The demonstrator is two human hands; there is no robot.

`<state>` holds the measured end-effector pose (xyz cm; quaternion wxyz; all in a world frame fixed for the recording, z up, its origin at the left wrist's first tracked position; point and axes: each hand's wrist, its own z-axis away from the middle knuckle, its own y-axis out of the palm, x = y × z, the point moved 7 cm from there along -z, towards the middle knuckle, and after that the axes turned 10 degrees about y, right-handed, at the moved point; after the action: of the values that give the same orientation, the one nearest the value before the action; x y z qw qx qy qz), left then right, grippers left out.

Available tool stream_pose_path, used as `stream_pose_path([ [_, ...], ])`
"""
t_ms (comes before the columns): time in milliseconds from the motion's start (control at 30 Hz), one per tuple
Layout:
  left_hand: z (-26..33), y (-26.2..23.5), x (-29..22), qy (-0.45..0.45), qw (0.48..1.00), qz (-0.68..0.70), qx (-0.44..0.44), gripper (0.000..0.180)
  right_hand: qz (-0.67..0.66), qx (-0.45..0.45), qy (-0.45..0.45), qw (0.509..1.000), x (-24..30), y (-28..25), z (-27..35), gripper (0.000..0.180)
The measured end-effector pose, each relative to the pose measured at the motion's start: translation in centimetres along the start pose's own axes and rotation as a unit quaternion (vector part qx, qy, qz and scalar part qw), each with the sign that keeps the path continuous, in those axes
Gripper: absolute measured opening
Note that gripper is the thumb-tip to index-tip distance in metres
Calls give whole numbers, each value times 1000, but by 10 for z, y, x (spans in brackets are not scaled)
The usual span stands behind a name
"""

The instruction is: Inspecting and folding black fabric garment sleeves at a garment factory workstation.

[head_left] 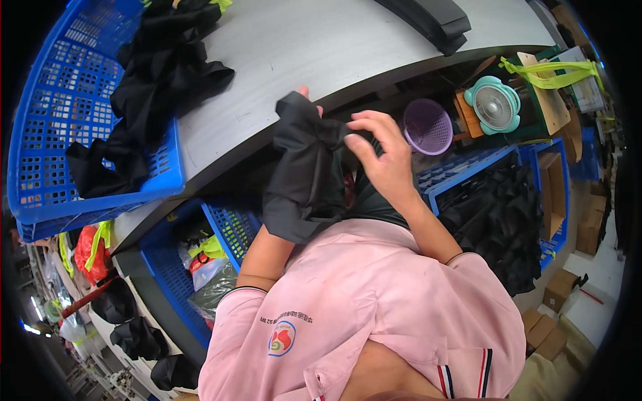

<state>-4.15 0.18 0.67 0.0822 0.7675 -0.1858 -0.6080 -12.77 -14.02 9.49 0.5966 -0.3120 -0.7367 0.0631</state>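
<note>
Pink shirt up close, black cloth just beyond

Beyond the pink shirt [374, 287], the black cloth [301, 167] hangs before the wearer's waist, short of the grey bench [287, 47]. From where I stand, its long axis runs away from the body, roughly along the left forearm. That arm is nearer, passing under the cloth; the left hand [304, 91] shows only fingertips past the far end, so I can't tell its grip. Right of the cloth, the right hand [384, 144] has thumb and forefinger pinched together on its upper right edge.
</note>
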Motion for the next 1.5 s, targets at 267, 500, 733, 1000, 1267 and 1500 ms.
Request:
stream_pose_path([
  [267, 13, -23, 34, -163, 967, 194, -19, 45, -403, 202, 238, 860, -33, 22, -6, 13],
  [500, 36, -32, 43, -128, 990, -7, 51, 45, -468, 151, 273, 827, -64, 22, -18, 17],
  [733, 72, -55, 55, -85, 984, -82, 136, 47, -335, 21, 249, 908, -61, -14, -61, 35],
  [1000, 38, -30, -3, 63, 942, -278, 176, 41, 86, -58, -65, 993, 2, -11, -24, 43],
  [1267, 12, -55, 12, -119, 979, -114, 119, 39, -161, 268, -29, 950, -10, -3, -46, 17],
  [1500, -20, -46, -2, -237, 971, 5, -38, 31, -150, 151, 10, 977, -23, -17, -144, 15],
])
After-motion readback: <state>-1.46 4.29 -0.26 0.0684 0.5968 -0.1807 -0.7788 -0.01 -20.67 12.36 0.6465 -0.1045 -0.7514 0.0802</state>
